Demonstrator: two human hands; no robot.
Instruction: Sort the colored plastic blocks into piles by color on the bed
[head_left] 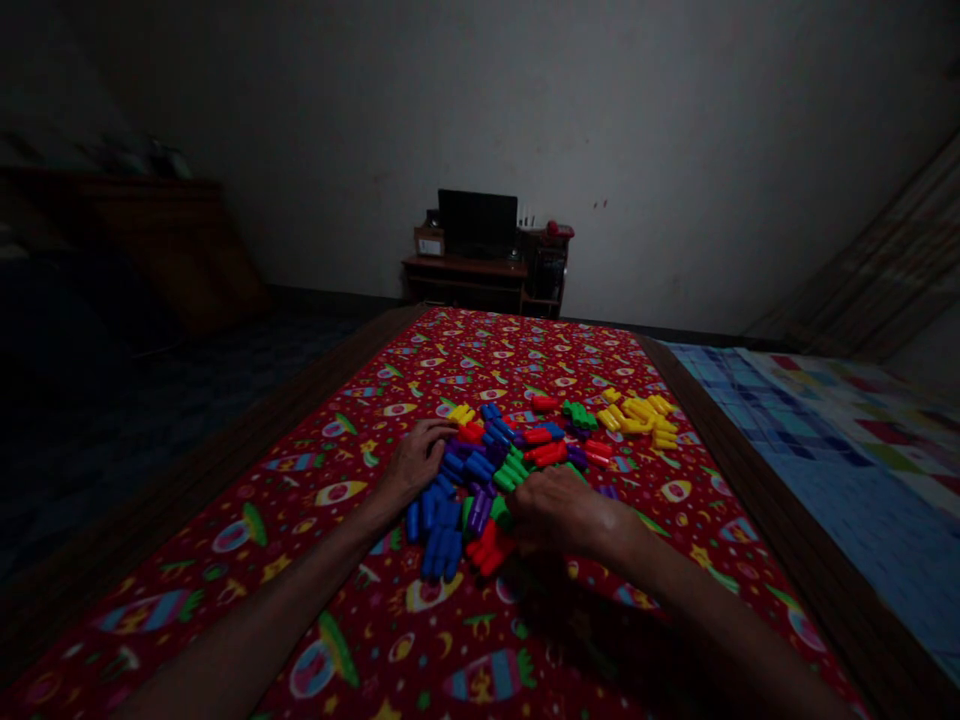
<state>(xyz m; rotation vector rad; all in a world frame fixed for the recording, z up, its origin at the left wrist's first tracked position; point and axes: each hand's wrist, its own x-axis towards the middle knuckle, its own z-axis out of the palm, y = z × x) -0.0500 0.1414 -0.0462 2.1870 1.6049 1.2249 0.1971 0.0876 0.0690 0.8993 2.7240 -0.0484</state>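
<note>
A pile of plastic building blocks, each like short tubes joined side by side, lies on a red patterned cloth. My left hand rests at the pile's left edge, fingers stretched out beside a red block and a yellow block. Just below it sit several blue blocks. My right hand is over the pile's near right side, its fingers curled down and mostly hidden. Close to it are a green block, a purple block and red blocks.
Several yellow blocks form a group at the far right of the pile. Beyond the cloth stands a desk with a dark monitor. A wooden cabinet is at left; a blue checked cloth lies at right.
</note>
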